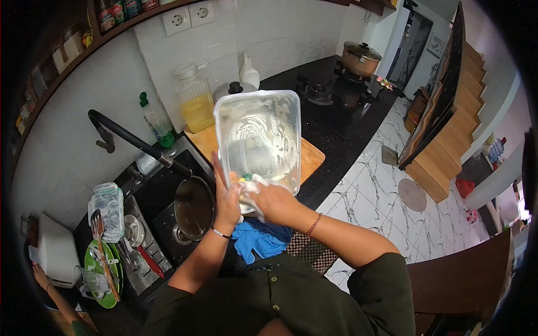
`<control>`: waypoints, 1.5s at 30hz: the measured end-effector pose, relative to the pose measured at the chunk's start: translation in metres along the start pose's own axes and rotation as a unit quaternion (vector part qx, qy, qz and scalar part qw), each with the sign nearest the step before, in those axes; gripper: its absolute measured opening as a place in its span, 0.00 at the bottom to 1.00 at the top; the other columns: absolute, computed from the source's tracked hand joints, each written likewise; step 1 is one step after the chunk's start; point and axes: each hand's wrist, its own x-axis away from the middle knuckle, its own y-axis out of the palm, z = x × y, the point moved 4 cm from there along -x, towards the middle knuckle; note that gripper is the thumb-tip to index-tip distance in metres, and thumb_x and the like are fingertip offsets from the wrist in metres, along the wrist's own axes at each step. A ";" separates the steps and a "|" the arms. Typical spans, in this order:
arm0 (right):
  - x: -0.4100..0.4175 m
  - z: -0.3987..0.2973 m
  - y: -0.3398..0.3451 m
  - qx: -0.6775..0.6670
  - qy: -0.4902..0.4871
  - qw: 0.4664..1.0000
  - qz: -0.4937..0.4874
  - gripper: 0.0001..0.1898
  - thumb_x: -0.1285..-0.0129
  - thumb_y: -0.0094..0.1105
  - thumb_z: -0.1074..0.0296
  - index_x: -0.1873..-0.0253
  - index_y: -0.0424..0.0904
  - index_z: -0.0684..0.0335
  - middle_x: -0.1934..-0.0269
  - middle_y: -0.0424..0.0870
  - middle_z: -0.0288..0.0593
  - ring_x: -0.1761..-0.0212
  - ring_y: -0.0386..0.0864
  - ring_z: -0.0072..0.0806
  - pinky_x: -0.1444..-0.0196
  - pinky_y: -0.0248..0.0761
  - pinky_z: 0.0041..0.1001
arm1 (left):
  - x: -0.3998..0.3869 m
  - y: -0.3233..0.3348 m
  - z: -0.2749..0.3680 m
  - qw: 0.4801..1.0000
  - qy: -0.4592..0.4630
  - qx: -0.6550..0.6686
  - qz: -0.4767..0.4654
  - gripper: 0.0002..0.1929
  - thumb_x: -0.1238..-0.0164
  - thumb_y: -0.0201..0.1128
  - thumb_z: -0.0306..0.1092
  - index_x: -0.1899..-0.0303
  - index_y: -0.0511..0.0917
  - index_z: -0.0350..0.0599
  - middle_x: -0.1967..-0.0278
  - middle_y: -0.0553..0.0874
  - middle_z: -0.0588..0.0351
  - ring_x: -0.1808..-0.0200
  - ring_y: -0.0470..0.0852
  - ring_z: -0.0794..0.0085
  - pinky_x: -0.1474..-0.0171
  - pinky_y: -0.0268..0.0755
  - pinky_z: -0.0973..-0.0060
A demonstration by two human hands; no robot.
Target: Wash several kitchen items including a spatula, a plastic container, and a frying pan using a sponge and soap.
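Observation:
A clear rectangular plastic container [260, 130] is tilted up before me, its inner face streaked with suds. My left hand [228, 201] grips its left edge near the lower corner, thumb towards me and fingers behind the wall. Lather covers my right hand [269, 199], which presses a foamy sponge [249, 179] against the container's near end. Only yellow and green bits of the sponge show through the foam and fingers. Below the hands, a blue cloth [262, 239] hangs at the counter's front edge.
Left of me, a pan [194, 210] sits in the black sink [151, 193] under a black faucet [138, 145]. Washed dishes, with green plates [114, 252], stand further left. Behind the container are a wooden board [313, 157] and a yellow-filled pitcher [195, 107]. Another person's hand [41, 275] touches a white appliance [59, 252].

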 end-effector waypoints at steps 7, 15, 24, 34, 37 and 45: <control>0.026 0.012 -0.025 0.252 -0.097 0.952 0.144 0.12 0.42 0.49 0.65 0.55 0.77 0.58 0.63 0.77 0.42 0.54 0.76 0.36 0.41 0.65 0.40 | -0.004 -0.006 0.033 0.939 -0.170 0.276 -0.113 0.47 0.51 0.54 0.26 0.29 0.35 0.41 0.32 0.53 0.46 0.32 0.55 0.63 0.33 0.51 0.71; 0.012 -0.038 -0.019 0.142 -0.018 0.969 0.202 0.13 0.47 0.55 0.64 0.56 0.79 0.54 0.61 0.78 0.48 0.63 0.80 0.38 0.55 0.71 0.37 | 0.022 -0.010 0.042 0.946 -0.049 0.277 0.160 0.46 0.47 0.52 0.28 0.29 0.34 0.47 0.36 0.59 0.48 0.46 0.70 0.64 0.43 0.65 0.71; -0.008 -0.044 0.011 0.160 -0.064 0.980 0.101 0.16 0.45 0.52 0.65 0.51 0.76 0.59 0.57 0.78 0.56 0.66 0.81 0.41 0.57 0.73 0.39 | 0.006 -0.035 0.014 0.912 -0.152 0.333 0.187 0.34 0.40 0.47 0.38 0.30 0.50 0.53 0.49 0.72 0.53 0.53 0.74 0.68 0.51 0.73 0.68; -0.012 0.029 -0.039 0.307 -0.010 0.940 0.147 0.15 0.41 0.48 0.66 0.50 0.74 0.60 0.62 0.79 0.45 0.63 0.79 0.35 0.49 0.69 0.47 | -0.007 -0.050 0.021 0.928 -0.140 0.299 0.175 0.36 0.43 0.51 0.41 0.30 0.51 0.53 0.49 0.71 0.55 0.51 0.73 0.70 0.50 0.69 0.71; -0.013 0.003 0.005 0.277 0.045 0.959 -0.025 0.09 0.45 0.51 0.68 0.59 0.76 0.60 0.65 0.79 0.44 0.62 0.79 0.36 0.49 0.70 0.39 | -0.006 -0.040 0.019 0.934 -0.136 0.281 0.172 0.36 0.41 0.50 0.41 0.30 0.49 0.49 0.46 0.70 0.53 0.49 0.73 0.68 0.49 0.67 0.72; -0.003 0.007 -0.020 0.256 0.010 0.966 0.029 0.14 0.42 0.50 0.66 0.51 0.76 0.58 0.59 0.79 0.47 0.64 0.80 0.32 0.47 0.70 0.38 | -0.009 -0.043 0.022 0.940 -0.106 0.296 0.135 0.35 0.41 0.50 0.42 0.31 0.52 0.49 0.49 0.72 0.54 0.50 0.72 0.71 0.48 0.67 0.73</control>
